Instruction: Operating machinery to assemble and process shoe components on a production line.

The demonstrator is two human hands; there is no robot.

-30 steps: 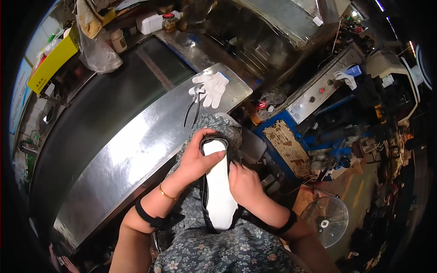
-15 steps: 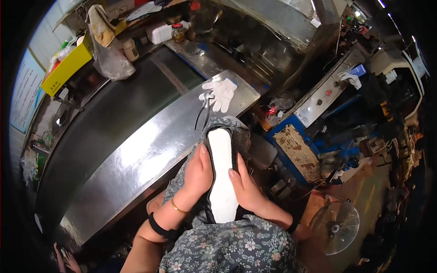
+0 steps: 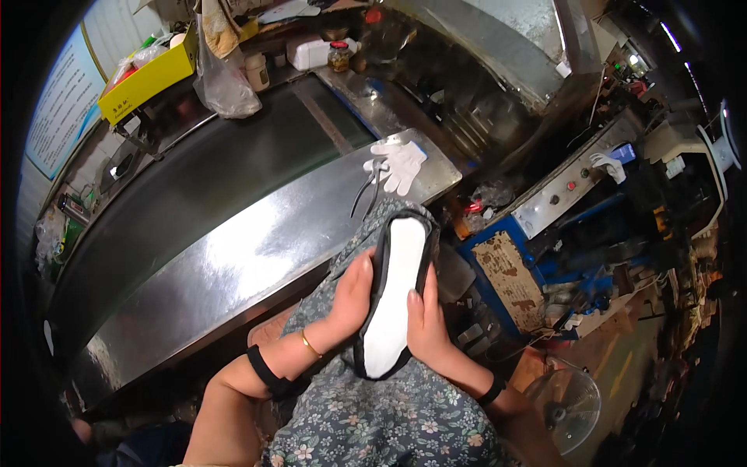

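Note:
A shoe upper [image 3: 383, 311] with a black rim lies sole side up over my lap, its white insole [image 3: 397, 288] facing me. It slants, with the far end leaning right. My left hand [image 3: 355, 296] presses along its left side, fingers mostly hidden beneath. On the other side, my right hand [image 3: 428, 317] grips the right edge, thumb beside the white insole. Under the upper spreads a grey floral apron [image 3: 373, 424]. Beyond it, pliers [image 3: 366, 191] with dark handles rest on the metal ledge, touching a white glove [image 3: 403, 165].
A shiny metal ledge [image 3: 233, 257] borders a dark conveyor belt [image 3: 210, 187] at left. A yellow box [image 3: 148, 82] and a jar [image 3: 338, 56] stand behind. To the right are a blue-framed machine [image 3: 506, 268], a control panel [image 3: 556, 202] and a floor fan [image 3: 572, 405].
The shoe upper has turned, its far end swinging right and its near end left. Both hands still hold it. The whole view has shifted, and another person's hands at lower left no longer show clearly.

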